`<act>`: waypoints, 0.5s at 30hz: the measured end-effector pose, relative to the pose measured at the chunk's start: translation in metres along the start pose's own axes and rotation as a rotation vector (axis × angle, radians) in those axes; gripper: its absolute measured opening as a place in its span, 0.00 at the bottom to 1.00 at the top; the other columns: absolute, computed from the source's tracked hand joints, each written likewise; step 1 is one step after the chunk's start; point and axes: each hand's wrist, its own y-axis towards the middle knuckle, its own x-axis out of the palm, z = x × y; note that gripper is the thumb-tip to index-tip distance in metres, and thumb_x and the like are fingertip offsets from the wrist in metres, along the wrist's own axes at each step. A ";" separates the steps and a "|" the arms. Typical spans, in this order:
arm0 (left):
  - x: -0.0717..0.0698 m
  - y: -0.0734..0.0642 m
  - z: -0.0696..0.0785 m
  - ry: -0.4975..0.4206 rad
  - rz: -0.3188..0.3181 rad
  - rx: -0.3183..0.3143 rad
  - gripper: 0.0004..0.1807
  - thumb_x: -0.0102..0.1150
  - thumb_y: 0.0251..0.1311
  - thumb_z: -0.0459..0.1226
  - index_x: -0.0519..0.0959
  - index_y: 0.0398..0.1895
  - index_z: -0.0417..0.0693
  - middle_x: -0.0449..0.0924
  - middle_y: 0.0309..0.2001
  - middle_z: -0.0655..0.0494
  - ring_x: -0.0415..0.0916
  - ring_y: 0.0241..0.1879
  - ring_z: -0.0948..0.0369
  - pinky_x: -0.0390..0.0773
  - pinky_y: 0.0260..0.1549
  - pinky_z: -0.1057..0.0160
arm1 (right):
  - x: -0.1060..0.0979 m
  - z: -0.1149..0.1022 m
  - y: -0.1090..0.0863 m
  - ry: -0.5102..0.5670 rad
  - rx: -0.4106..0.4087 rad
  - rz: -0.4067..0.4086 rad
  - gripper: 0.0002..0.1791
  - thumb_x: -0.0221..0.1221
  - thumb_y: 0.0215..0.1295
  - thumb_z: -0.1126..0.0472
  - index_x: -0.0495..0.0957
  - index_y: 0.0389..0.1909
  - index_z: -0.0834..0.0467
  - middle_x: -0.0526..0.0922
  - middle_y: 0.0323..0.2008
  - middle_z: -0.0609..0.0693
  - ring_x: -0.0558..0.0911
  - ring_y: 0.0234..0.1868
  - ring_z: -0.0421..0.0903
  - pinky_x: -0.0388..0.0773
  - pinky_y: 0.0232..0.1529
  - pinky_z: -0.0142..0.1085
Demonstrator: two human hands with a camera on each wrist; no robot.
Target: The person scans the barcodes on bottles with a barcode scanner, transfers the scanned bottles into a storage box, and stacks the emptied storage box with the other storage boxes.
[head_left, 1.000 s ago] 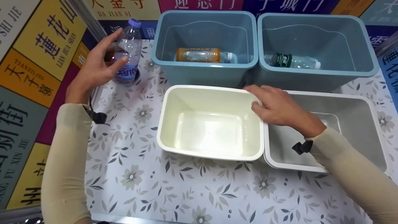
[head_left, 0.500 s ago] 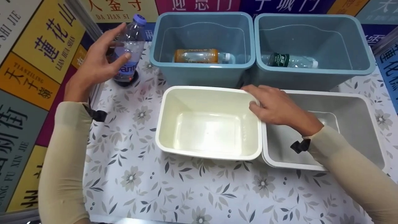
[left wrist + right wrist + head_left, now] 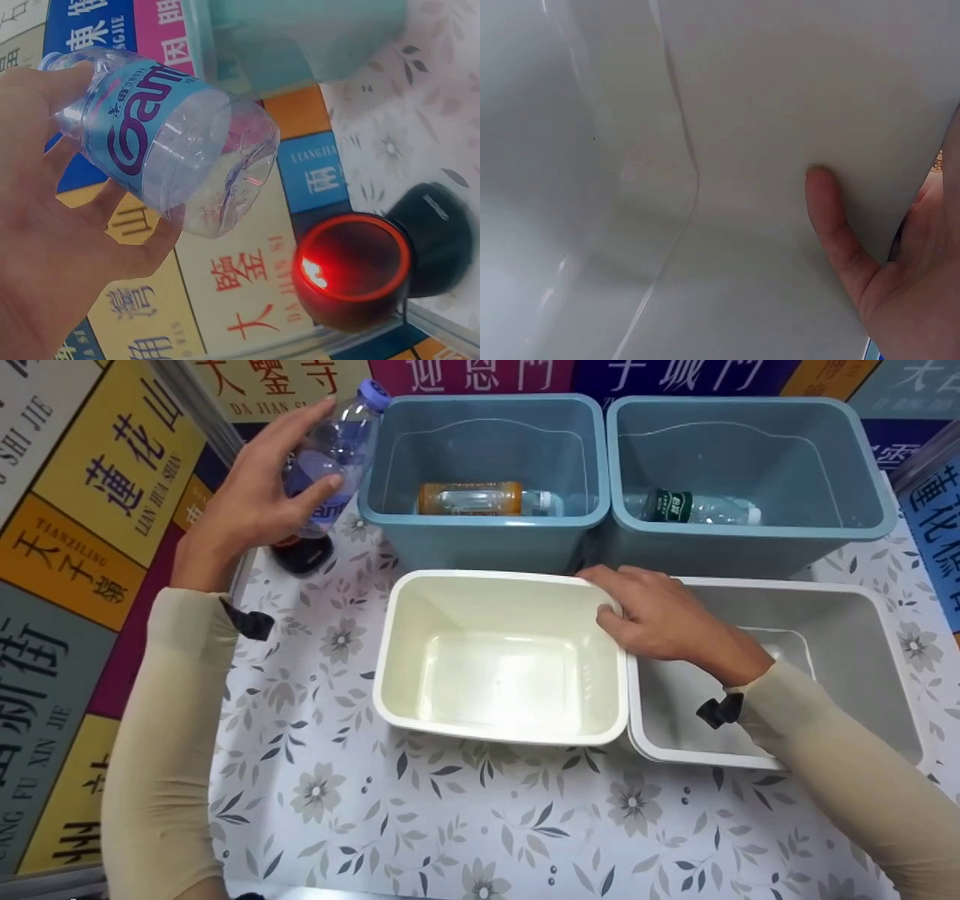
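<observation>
My left hand (image 3: pixel 251 502) grips a clear plastic bottle (image 3: pixel 346 454) with a purple cap and a purple-blue label, tilted and raised off the table. In the left wrist view, fingers and thumb wrap round the bottle (image 3: pixel 169 135), which looks drained. Beneath it stands a black barcode scanner (image 3: pixel 304 555), its round head (image 3: pixel 352 270) ringed in red and lit. My right hand (image 3: pixel 660 611) pinches the right rim of a cream bin (image 3: pixel 499 675). In the right wrist view the thumb (image 3: pixel 832 217) presses the inside wall; the other fingers are mostly hidden.
Two blue-grey bins stand behind: the left one (image 3: pixel 480 540) holds an orange-labelled bottle (image 3: pixel 472 499), the right one (image 3: pixel 742 547) a green-labelled bottle (image 3: pixel 701 508). A light grey bin (image 3: pixel 862 660) adjoins the cream one. Printed panels (image 3: pixel 75 585) border the flowered tabletop (image 3: pixel 420 825).
The left hand has lifted the bottle up and to the right, tilting it away from the scanner, which now shows below. The right hand keeps its hold on the rim; the view shifts slightly.
</observation>
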 end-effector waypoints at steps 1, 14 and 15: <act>0.000 0.002 0.003 0.003 -0.002 0.006 0.39 0.57 0.69 0.51 0.50 0.77 0.82 0.52 0.78 0.74 0.56 0.76 0.64 0.59 0.75 0.56 | 0.000 0.000 0.000 -0.004 -0.002 0.003 0.27 0.52 0.67 0.56 0.70 0.67 0.39 0.82 0.45 0.42 0.76 0.40 0.44 0.71 0.39 0.42; 0.011 0.031 0.045 0.059 -0.032 0.098 0.37 0.56 0.69 0.51 0.52 0.77 0.82 0.51 0.78 0.76 0.45 0.79 0.69 0.49 0.78 0.59 | 0.000 0.000 0.000 0.001 -0.009 0.002 0.27 0.52 0.68 0.56 0.70 0.67 0.40 0.82 0.46 0.42 0.76 0.41 0.44 0.71 0.39 0.42; 0.011 0.033 0.048 0.070 -0.033 0.107 0.37 0.56 0.69 0.51 0.52 0.77 0.81 0.51 0.78 0.75 0.46 0.79 0.69 0.48 0.78 0.59 | 0.000 0.000 0.000 0.001 -0.008 0.003 0.27 0.52 0.67 0.56 0.70 0.67 0.40 0.82 0.46 0.42 0.76 0.41 0.44 0.71 0.39 0.42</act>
